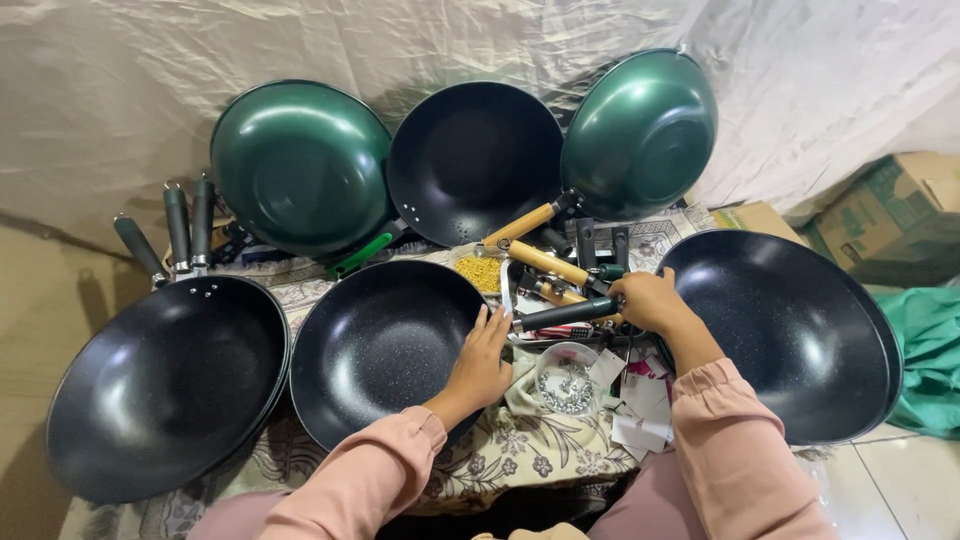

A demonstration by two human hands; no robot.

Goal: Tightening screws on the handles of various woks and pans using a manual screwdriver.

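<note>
handle (pixel 560 314): dark, long axis left-right, tip left | right hand (pixel 648 300): gripping its right end | left hand (pixel 482 362): flat, fingers spread on pan (pixel 375 345) rim

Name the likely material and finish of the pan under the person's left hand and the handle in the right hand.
Speckled black wok under the left hand: probably coated metal, judging by its glossy flecked surface. Dark handle in the right hand: matte, perhaps plastic, with a metal end; uncertain.
</note>
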